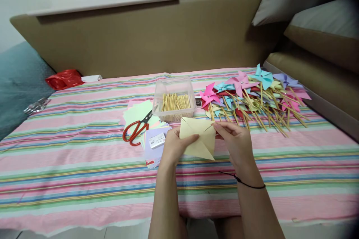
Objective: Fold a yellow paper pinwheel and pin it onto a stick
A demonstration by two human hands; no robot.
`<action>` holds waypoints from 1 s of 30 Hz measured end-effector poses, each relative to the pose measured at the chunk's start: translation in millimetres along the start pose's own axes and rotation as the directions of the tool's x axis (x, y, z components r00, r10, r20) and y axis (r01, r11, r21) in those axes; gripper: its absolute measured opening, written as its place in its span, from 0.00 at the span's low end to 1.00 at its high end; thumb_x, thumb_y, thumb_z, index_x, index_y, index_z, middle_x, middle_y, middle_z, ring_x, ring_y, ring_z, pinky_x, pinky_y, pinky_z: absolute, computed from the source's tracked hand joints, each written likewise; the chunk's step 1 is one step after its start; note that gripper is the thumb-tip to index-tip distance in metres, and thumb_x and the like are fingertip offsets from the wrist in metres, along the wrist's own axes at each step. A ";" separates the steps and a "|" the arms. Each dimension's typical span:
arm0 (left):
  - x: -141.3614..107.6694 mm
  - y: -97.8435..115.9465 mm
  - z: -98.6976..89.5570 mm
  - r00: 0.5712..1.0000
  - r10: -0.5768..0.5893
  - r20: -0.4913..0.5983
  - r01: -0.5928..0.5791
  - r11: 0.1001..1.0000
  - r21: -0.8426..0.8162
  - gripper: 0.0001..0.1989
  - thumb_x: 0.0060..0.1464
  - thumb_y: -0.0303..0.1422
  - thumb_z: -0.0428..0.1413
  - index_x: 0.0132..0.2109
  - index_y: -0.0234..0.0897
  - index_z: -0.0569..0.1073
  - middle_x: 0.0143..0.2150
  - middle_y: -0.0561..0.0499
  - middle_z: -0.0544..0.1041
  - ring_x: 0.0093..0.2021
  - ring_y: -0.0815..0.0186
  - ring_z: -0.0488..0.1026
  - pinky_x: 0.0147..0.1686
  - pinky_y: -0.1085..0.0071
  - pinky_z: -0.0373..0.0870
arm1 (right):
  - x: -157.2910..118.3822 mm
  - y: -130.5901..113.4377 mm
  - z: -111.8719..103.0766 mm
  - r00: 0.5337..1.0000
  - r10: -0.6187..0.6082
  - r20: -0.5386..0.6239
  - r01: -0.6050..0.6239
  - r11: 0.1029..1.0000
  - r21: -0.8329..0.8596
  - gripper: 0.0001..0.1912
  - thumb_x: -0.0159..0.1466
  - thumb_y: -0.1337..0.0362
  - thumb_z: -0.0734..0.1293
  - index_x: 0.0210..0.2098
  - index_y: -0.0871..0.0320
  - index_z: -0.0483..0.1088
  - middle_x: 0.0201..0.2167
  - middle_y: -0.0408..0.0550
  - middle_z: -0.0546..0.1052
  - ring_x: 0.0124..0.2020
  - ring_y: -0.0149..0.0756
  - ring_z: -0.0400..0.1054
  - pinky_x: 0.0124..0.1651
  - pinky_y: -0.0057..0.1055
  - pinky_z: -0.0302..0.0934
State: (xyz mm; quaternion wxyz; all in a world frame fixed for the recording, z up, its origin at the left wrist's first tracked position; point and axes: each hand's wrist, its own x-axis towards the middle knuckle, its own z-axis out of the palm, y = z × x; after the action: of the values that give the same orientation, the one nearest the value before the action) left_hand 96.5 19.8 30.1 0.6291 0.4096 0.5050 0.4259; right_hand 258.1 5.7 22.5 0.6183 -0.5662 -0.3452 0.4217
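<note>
A pale yellow paper square [199, 145], slit inward from its corners, is held up over the striped cloth. My left hand [177, 142] grips its left side, thumb lying on the front and the other fingers hidden behind. At the upper right corner, my right hand [235, 136] pinches the paper between thumb and fingers. Just beyond the paper stands a clear plastic box [159, 109] of thin wooden sticks [175, 102]. Left of my left hand lie red-handled scissors [136, 131] and a small white box [157, 141] on a stack of lilac paper [153, 154].
A heap of colourful paper pinwheels [241, 84] on sticks lies at the right. Light green sheets [140, 112] lie under the scissors. A red plastic bag [65, 79] is at the far left, near a crumpled clear wrapper [36, 106]. A brown backrest [140, 37] rises behind the striped cloth [84, 149].
</note>
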 end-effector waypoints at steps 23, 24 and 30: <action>1.6 0.3 -1.9 0.997 0.015 -0.074 -0.014 1.000 0.019 0.14 0.36 0.34 0.68 0.33 0.33 0.79 0.32 0.47 0.82 0.29 0.64 0.75 0.28 0.72 0.70 | 2.5 -3.5 4.7 1.000 -0.013 0.005 0.013 1.000 0.018 0.11 0.49 0.57 0.76 0.27 0.57 0.77 0.26 0.46 0.79 0.30 0.37 0.73 0.34 0.33 0.69; 1.1 0.8 -1.5 0.998 0.008 -0.064 -0.007 1.000 0.024 0.14 0.36 0.34 0.68 0.33 0.33 0.79 0.33 0.47 0.82 0.29 0.64 0.76 0.28 0.72 0.70 | 2.4 -3.1 4.9 1.000 -0.016 -0.007 0.016 1.000 0.019 0.10 0.49 0.58 0.75 0.27 0.57 0.76 0.26 0.46 0.79 0.30 0.36 0.73 0.34 0.32 0.68; -0.5 1.1 -1.7 0.998 0.009 -0.060 -0.005 0.997 0.071 0.13 0.36 0.32 0.68 0.33 0.34 0.79 0.31 0.48 0.82 0.29 0.64 0.75 0.27 0.72 0.70 | 2.7 -2.9 3.4 0.998 -0.040 -0.041 0.042 0.998 0.040 0.09 0.51 0.59 0.74 0.26 0.57 0.75 0.24 0.44 0.77 0.27 0.34 0.71 0.32 0.30 0.67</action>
State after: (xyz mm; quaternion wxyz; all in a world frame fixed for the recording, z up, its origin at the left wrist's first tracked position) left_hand 94.6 19.8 30.9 0.5971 0.4202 0.5372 0.4222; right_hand 256.6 9.5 25.7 0.6451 -0.5546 -0.3357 0.4045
